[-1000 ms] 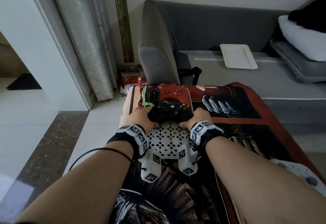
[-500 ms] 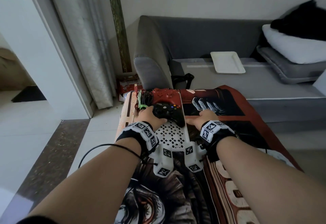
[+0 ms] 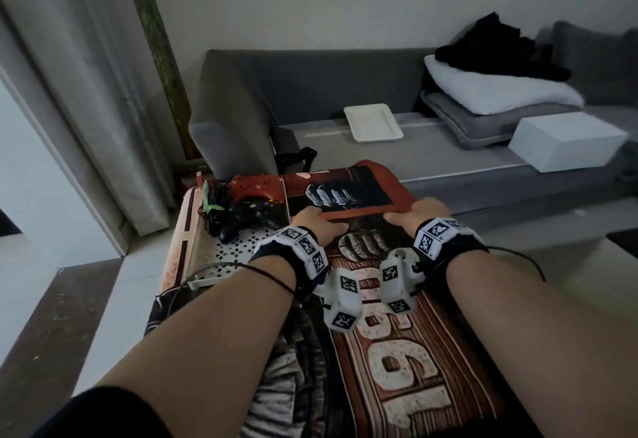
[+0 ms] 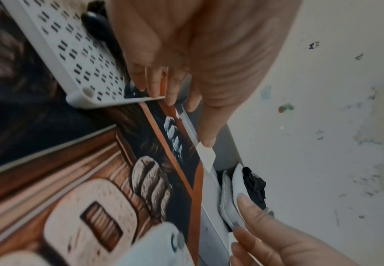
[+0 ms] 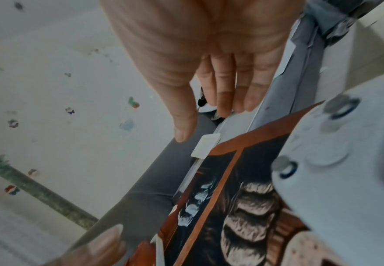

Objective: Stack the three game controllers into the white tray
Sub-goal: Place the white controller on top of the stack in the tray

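A white perforated tray (image 3: pixel 221 258) lies at the left of the printed mat (image 3: pixel 397 351). In it are a black controller (image 3: pixel 248 215) and, behind that, a red controller (image 3: pixel 257 185), with a black cable bundle (image 3: pixel 214 206) at their left. I see no third controller. My left hand (image 3: pixel 310 222) and right hand (image 3: pixel 417 211) are to the right of the tray, at the near edge of the mat's folded flap (image 3: pixel 345 192). In the left wrist view the left hand's (image 4: pixel 177 93) bent fingertips touch that edge beside the tray (image 4: pixel 72 54). The right hand (image 5: pixel 209 90) has straight fingers and holds nothing.
A grey sofa (image 3: pixel 310 85) stands beyond the mat. On its seat lie a plain white tray (image 3: pixel 373 123), a white box (image 3: pixel 566 142), and a white pillow (image 3: pixel 500 89) with black cloth on it. A curtain and tiled floor are at the left.
Both hands let go of the black controller, which stays in the perforated tray, and moved right to the flap's edge. The head view swung right and dimmed.
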A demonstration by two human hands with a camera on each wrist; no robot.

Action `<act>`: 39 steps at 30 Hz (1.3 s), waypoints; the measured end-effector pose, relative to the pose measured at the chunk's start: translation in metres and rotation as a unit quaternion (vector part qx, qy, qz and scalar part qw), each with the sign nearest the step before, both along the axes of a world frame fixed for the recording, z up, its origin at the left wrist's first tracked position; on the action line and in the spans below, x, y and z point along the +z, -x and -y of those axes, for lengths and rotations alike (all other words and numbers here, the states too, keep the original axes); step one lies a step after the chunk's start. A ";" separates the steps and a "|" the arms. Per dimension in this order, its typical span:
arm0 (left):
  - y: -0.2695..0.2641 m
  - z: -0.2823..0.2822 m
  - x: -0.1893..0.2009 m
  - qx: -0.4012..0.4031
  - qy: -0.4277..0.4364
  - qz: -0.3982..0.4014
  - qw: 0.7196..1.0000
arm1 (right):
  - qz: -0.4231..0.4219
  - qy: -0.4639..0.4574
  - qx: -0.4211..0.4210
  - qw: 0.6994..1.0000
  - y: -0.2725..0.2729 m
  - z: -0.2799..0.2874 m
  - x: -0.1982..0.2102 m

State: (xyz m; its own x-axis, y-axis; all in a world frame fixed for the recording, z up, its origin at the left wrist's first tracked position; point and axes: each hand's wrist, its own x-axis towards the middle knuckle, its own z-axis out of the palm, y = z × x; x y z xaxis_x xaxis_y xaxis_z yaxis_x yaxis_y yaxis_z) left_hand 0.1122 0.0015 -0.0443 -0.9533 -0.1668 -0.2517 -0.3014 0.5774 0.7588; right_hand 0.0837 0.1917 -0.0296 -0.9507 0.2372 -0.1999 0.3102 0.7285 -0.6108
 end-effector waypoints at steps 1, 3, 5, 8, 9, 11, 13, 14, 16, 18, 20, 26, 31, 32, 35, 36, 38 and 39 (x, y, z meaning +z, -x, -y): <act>0.001 -0.012 -0.002 -0.015 -0.001 0.002 1.000 | 0.008 0.005 -0.005 1.000 -0.003 -0.013 -0.001; -0.001 -0.030 -0.005 -0.035 -0.007 0.017 0.999 | 0.018 0.009 -0.021 1.000 -0.006 -0.033 -0.007; -0.003 -0.049 -0.008 -0.036 -0.012 0.031 0.999 | 0.021 0.000 -0.036 0.999 -0.010 -0.053 -0.016; -0.003 -0.074 -0.019 -0.051 -0.002 0.055 0.997 | 0.044 0.020 -0.056 0.997 -0.016 -0.079 -0.028; -0.003 -0.081 -0.024 -0.058 0.004 0.067 0.996 | 0.053 0.032 -0.066 0.996 -0.020 -0.086 -0.031; -0.001 -0.088 -0.033 -0.035 -0.011 0.085 0.996 | 0.075 0.029 -0.065 0.995 -0.024 -0.095 -0.036; -0.003 -0.095 -0.041 -0.027 -0.020 0.112 0.993 | 0.098 0.012 -0.057 0.993 -0.026 -0.103 -0.045; -0.004 -0.097 -0.046 -0.027 -0.023 0.125 0.991 | 0.108 0.006 -0.051 0.993 -0.026 -0.103 -0.049; -0.008 -0.101 -0.049 -0.039 -0.035 0.148 0.988 | 0.119 -0.002 -0.045 0.992 -0.025 -0.103 -0.058; -0.010 -0.107 -0.053 -0.052 -0.022 0.149 0.987 | 0.125 -0.001 -0.054 0.991 -0.024 -0.103 -0.065; -0.012 -0.112 -0.055 -0.063 -0.012 0.144 0.988 | 0.134 0.009 -0.064 0.989 -0.026 -0.105 -0.070; -0.018 -0.126 -0.055 -0.088 0.047 0.118 0.988 | 0.140 0.003 -0.051 0.989 -0.031 -0.105 -0.076; -0.020 -0.121 -0.052 -0.097 0.118 0.096 0.984 | 0.123 0.001 -0.049 0.991 -0.028 -0.103 -0.076; -0.020 -0.120 -0.049 -0.078 0.094 0.108 0.987 | 0.117 0.002 -0.051 0.992 -0.027 -0.101 -0.076; -0.019 -0.110 -0.042 -0.064 0.066 0.105 0.990 | 0.110 0.013 -0.058 0.992 -0.029 -0.094 -0.069; -0.020 -0.108 -0.040 -0.057 0.058 0.102 0.991 | 0.109 0.016 -0.058 0.992 -0.030 -0.090 -0.064; -0.022 -0.098 -0.034 -0.072 0.058 0.089 0.992 | 0.114 0.005 -0.050 0.992 -0.032 -0.080 -0.055; -0.020 -0.093 -0.034 -0.076 0.073 0.081 0.991 | 0.108 -0.005 -0.043 0.993 -0.033 -0.075 -0.051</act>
